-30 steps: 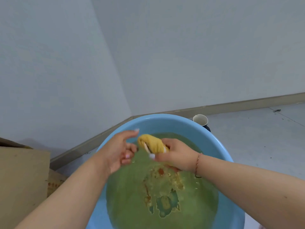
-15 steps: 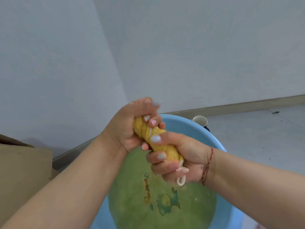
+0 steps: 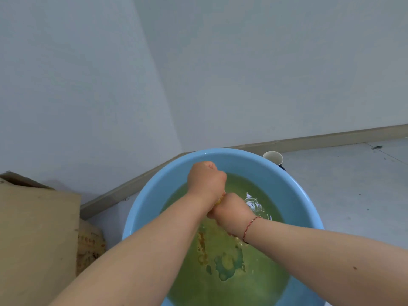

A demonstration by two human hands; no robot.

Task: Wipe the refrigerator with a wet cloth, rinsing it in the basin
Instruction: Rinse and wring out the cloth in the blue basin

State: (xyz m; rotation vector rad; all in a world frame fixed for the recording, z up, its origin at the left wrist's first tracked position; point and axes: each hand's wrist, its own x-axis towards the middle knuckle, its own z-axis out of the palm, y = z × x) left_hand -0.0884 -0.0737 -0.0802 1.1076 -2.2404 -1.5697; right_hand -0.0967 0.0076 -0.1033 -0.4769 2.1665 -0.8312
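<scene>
Both fists, left hand [image 3: 206,180] and right hand [image 3: 231,212], are gripping the yellow cloth [image 3: 219,200] over the blue basin [image 3: 154,195] holding greenish water [image 3: 260,279], floor [image 3: 344,195] lying open toward 2 o'clock.

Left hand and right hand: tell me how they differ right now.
The left hand sits farther from the camera, over the far part of the blue basin; the right hand is nearer and lower. The right wrist wears a red string bracelet; the left wrist is bare. Both are fisted, knuckles up, gripping the yellow cloth, which barely shows between them, above the greenish water.
</scene>
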